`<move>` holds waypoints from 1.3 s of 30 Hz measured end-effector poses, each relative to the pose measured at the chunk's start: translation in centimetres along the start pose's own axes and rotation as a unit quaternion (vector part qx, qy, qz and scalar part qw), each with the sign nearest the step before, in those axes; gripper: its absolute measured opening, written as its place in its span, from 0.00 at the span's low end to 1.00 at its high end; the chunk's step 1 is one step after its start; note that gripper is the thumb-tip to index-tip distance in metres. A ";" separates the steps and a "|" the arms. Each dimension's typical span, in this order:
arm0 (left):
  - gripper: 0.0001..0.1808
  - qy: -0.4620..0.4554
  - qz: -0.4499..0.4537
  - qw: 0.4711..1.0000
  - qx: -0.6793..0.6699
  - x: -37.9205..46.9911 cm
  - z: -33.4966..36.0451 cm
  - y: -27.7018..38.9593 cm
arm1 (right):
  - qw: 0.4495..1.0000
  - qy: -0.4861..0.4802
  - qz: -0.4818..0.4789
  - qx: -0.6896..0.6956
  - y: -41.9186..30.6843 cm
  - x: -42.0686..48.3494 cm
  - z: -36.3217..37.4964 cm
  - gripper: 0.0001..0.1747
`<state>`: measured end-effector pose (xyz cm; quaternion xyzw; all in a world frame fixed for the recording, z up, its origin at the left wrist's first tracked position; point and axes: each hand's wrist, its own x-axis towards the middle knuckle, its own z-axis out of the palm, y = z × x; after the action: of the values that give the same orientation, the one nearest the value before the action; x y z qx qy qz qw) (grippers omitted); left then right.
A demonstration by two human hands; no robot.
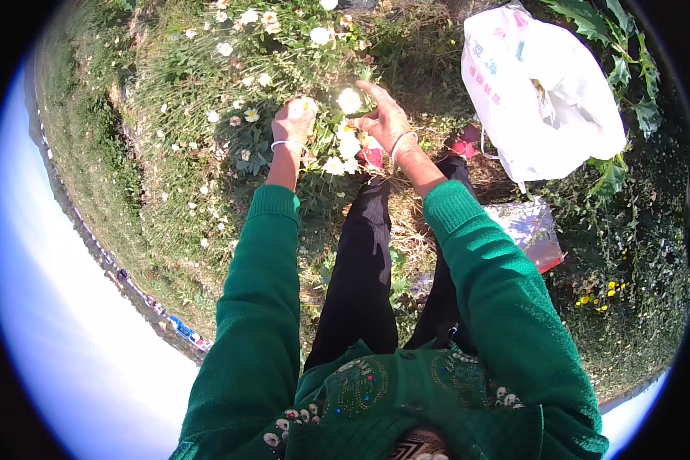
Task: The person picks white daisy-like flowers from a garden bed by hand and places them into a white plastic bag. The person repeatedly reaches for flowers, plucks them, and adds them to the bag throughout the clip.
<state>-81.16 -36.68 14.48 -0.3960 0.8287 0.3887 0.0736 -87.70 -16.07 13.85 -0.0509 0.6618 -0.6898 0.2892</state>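
My left hand [294, 119] is curled at the left of a clump of white flowers, with a pale, yellow-centred flower [305, 106] showing at its fingers. Glare blurs that grip. To its right, my right hand [385, 119] has its thumb and index finger spread apart around the side of a bright white flower [349, 100], with nothing visible held in it. More white blossoms [348, 146] grow on leafy stems just below and between both hands. Each wrist wears a pale bangle.
A bulging white plastic bag [543, 98] with printed writing stands to the right, its mouth partly open. Below it lies a silvery box-like object [526, 230] with a red edge. Red shoes [463, 146] show at my feet. Yellow flowers [601, 296] grow at lower right.
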 end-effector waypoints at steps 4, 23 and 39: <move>0.12 -0.015 -0.008 0.994 -0.104 -1.5 0.1 -0.7 | 0.994 -0.092 0.034 -0.043 1.4 4.3 4.0 0.13; 0.08 -0.013 -0.205 0.933 -0.297 3.2 -5.7 -8.4 | 0.954 -0.016 0.271 0.126 19.2 5.2 -0.5 0.17; 0.09 -0.032 -0.171 0.927 -0.332 1.5 -6.2 -10.8 | 0.984 -0.077 -0.012 -0.160 15.2 -3.1 5.0 0.43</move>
<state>-73.35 -46.08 11.71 -0.5208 0.5688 0.6359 0.0295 -77.85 -18.41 1.08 -0.1576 0.7384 -0.5728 0.3192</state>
